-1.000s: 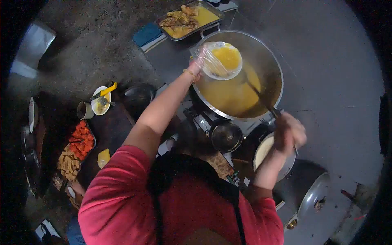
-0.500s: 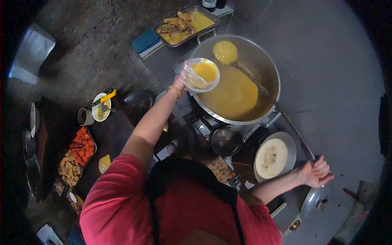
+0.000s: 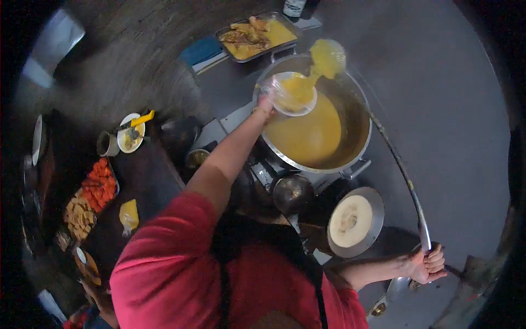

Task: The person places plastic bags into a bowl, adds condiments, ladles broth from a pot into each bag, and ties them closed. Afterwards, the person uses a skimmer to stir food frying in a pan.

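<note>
My left hand (image 3: 265,104) grips a white bowl (image 3: 304,112) lined with a clear plastic bag, held over the left part of a large metal pot (image 3: 355,123). My right hand (image 3: 428,266) is closed round the end of a long-handled ladle (image 3: 409,186). The ladle's head is tilted above the far side of the pot, and yellow soup (image 3: 315,77) streams from it into the bowl. More yellow soup (image 3: 307,134) lies in the pot. The fingers of my left hand are partly hidden by the bag.
Behind the pot stands a tray (image 3: 298,38) of cooked meat pieces in yellow liquid. A pan (image 3: 377,233) with a pale, creamy round filling sits at near right. Orange chunks (image 3: 99,183) and tan cubes (image 3: 79,216) lie at left, near a filled yellow bag (image 3: 129,214).
The ladle has risen, swung right and tipped, and its soup now pours into the bowl. My left hand has brought the bowl slightly right. The view has shifted a little.
</note>
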`<action>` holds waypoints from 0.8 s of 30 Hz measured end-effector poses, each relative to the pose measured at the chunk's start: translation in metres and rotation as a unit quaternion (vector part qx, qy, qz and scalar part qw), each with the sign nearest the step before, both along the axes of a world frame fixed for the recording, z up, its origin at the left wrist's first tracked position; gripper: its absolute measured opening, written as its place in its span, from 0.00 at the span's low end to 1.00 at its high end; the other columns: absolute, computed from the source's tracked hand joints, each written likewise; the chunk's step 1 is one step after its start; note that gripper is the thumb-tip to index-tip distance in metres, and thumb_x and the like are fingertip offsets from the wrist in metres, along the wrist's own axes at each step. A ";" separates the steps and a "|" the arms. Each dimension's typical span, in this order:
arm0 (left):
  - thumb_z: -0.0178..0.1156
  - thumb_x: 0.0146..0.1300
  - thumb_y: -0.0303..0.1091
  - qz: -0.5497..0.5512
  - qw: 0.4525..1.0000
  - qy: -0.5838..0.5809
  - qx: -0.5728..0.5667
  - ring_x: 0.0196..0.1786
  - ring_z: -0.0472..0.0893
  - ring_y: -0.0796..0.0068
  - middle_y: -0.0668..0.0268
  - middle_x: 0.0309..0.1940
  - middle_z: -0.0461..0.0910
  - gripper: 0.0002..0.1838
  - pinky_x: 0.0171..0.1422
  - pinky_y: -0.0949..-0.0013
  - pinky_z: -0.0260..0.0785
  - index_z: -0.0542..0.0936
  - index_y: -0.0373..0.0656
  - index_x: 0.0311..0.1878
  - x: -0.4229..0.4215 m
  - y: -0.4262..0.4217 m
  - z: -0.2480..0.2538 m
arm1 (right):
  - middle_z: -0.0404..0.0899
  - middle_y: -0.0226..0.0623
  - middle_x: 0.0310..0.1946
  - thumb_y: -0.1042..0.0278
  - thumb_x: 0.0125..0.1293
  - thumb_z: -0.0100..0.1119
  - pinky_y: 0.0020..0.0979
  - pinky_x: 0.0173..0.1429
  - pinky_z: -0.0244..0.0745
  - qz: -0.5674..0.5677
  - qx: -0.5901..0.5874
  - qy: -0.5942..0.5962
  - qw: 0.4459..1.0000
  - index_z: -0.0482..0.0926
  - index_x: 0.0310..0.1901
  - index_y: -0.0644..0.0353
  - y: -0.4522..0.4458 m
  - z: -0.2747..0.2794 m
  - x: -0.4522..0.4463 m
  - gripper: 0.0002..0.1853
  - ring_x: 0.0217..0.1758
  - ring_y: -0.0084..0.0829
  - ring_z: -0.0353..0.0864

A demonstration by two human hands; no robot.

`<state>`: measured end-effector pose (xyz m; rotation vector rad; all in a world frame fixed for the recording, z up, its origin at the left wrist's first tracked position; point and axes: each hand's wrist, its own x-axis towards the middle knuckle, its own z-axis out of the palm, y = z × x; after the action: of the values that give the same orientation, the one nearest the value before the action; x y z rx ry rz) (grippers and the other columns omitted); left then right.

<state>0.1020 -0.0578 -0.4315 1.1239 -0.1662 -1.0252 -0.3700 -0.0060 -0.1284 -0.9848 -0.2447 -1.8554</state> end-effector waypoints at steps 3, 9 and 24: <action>0.45 0.46 0.72 0.010 0.999 0.008 -0.034 0.42 0.75 0.71 0.63 0.45 0.72 0.42 0.39 0.68 0.69 0.67 0.45 0.54 0.009 -0.010 -0.031 | 0.43 0.25 0.08 0.63 0.61 0.38 0.26 0.25 0.47 -0.013 -0.010 0.021 1.000 0.48 0.10 0.48 -0.013 0.000 0.006 0.22 0.12 0.21 0.43; 0.38 0.48 0.73 -0.059 0.997 0.026 -0.040 0.58 0.65 0.66 0.62 0.59 0.61 0.45 0.60 0.62 0.58 0.60 0.46 0.60 0.006 0.073 0.053 | 0.60 0.29 0.09 0.63 0.60 0.42 0.31 0.30 0.63 -0.155 -0.095 0.297 0.938 0.67 0.19 0.60 -0.055 -0.032 0.130 0.15 0.15 0.23 0.61; 0.46 0.53 0.65 -0.213 0.973 -0.005 0.083 0.60 0.61 0.71 0.65 0.59 0.60 0.37 0.61 0.64 0.55 0.59 0.52 0.62 0.044 0.386 0.023 | 0.70 0.40 0.21 0.59 0.51 0.60 0.30 0.33 0.62 0.121 -0.279 0.818 0.488 0.74 0.23 0.65 -0.023 -0.238 0.393 0.16 0.26 0.34 0.66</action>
<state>0.1462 0.3281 -0.4089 1.2770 -0.3467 -1.4357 0.0234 -0.0288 -0.3666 -2.5152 0.2392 0.1229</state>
